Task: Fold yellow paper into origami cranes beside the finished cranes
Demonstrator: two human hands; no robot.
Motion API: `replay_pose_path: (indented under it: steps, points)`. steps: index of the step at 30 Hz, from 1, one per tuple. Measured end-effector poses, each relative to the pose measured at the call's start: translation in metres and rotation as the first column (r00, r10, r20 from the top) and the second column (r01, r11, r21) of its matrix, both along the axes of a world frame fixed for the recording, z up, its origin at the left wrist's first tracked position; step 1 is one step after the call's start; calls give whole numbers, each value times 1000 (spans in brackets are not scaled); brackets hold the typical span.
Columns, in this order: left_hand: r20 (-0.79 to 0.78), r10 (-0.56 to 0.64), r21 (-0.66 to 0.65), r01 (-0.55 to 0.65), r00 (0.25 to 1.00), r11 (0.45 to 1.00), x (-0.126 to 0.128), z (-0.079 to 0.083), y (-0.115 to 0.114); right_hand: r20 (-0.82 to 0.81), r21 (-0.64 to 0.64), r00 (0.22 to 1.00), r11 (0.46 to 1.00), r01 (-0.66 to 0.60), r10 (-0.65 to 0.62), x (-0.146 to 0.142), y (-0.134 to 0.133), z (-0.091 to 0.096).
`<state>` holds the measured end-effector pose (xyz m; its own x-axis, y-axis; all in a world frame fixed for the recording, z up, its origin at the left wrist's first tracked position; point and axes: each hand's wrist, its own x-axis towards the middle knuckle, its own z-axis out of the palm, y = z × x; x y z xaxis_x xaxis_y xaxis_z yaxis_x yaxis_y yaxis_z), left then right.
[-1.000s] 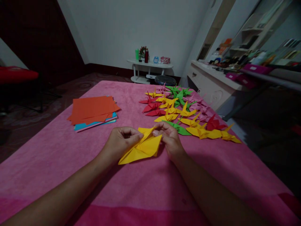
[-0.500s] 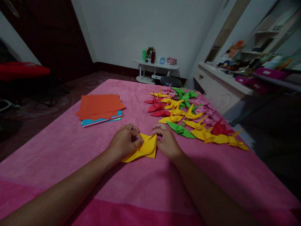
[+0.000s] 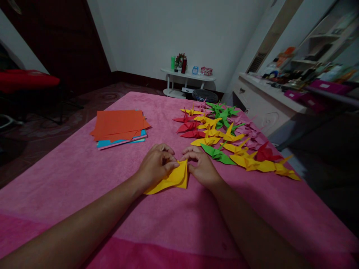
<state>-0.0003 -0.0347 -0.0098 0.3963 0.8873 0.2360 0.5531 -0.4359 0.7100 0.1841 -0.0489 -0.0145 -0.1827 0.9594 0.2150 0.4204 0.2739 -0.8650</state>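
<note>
Yellow paper (image 3: 176, 177) in left hand (image 3: 157, 164), magenta box (image 3: 331, 87), contents unclear

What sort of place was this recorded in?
Probably a room in a home, perhaps a bedroom: a cluttered white dresser stands at the right, a small white table holds a plant, and a dark door is at the left.

Yellow paper (image 3: 178, 178) goes from spread open with raised points a second ago to a flatter fold, layered right edge now close to upright in view. Left hand (image 3: 155, 164) is further right across it than half a second ago, thumb nearer that edge; right hand (image 3: 204, 166) fingers (image 3: 192, 150) shift from the raised flap to the upper right corner.
</note>
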Motion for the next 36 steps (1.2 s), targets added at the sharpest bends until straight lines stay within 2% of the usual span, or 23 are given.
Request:
replay_pose_path:
  steps: [5, 11, 21, 25, 28, 31, 36]
  points:
    - [29, 2, -39, -1, 1000, 999, -1, -6, 0, -20, -56, 999, 998, -42, 41, 2, -1, 10]
    - [17, 1, -33, -1, 1000, 999, -1, -2, -2, -78, -44, 996, 998, -45, 42, 7, -1, 10]
    - [-43, -10, 166, 17, 999, 986, 4, 6, -10, -105, -23, 994, 999, 34, -36, 4, -1, 5]
    - [-93, 8, 143, 5, 996, 990, 4, 4, -10, -104, 30, 992, 997, 71, -68, 3, -2, 5]
    - [-31, -1, 106, 4, 1000, 994, 4, 1, -11, -84, 17, 991, 994, 110, -108, 3, -3, 4]
    - [14, -24, 151, 22, 1000, 988, 4, -1, -12, -78, -16, 989, 992, 124, -125, 3, -3, 3]
    - [-26, -83, 216, 86, 996, 973, 4, 0, -11, -89, -39, 991, 994, 99, -102, 4, -1, 0]
